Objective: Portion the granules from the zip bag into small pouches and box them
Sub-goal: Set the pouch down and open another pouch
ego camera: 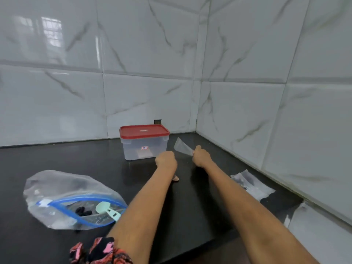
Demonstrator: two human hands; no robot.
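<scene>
On the dark worktop [57, 157] we pinch a clear small pouch [182, 146] in our right hand [201, 156] beside the red-lidded box [144, 142]. Our left hand [166, 159] is fisted; whether it holds anything we cannot tell. The zip bag [66, 199] lies left, a scoop [106, 209] at its mouth.

The surface [190, 197] is a dark, glossy counter set into a corner of marbled white wall tiles. At far centre, close to the back wall, a clear plastic box [144, 149] with a red lid [144, 131] stands upright on it; at near left lies a large clear zip bag [62, 189] with a blue zip track, its mouth open toward the near side, with a pale green scoop [106, 209] resting in that mouth. At right, close to the side wall, a small pile of flat clear pouches [253, 184] lies on the surface, well apart from both the box and the zip bag.
</scene>
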